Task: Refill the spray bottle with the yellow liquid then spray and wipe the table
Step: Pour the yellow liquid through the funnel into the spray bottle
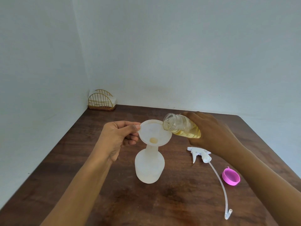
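A frosted white spray bottle (149,167) stands upright on the brown table (162,201) with a white funnel (154,132) set in its neck. My left hand (120,137) pinches the funnel's left rim. My right hand (210,132) holds a clear bottle of yellow liquid (182,126), tipped almost flat with its open mouth over the funnel's right edge. A little yellow liquid sits at the funnel's bottom. The white spray head (199,154) with its long dip tube lies on the table to the right.
A pink cap (231,176) lies open side up at the right, beside the dip tube. A gold wire holder with white napkins (101,100) stands in the far left corner against the wall. Walls close the table's left and far sides.
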